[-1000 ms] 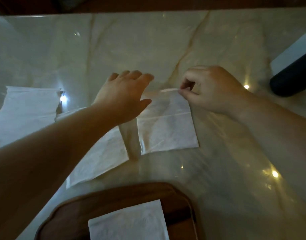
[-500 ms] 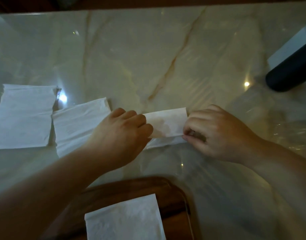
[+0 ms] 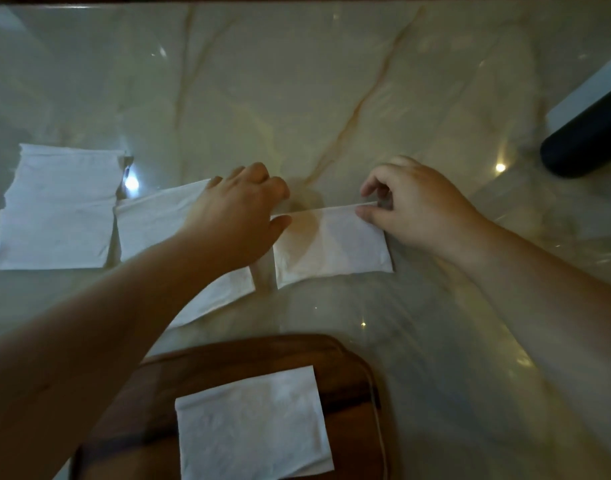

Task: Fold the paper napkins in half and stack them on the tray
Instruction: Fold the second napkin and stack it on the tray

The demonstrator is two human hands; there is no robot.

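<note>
Pinching the napkin point(image 3: 331, 244) edge again, both hands point(image 3: 414, 206) seemingly reopening it, farther up than before.

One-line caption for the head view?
Both hands, left and right, crease a folded napkin on the marble table.

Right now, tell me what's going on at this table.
A person is folding paper napkins. Both hands work on one napkin lying on the marble table: the right hand pinches its far right corner, the left hand is at its left edge. Two more napkins lie flat to the left. One folded napkin already sits on the wooden tray.
</note>
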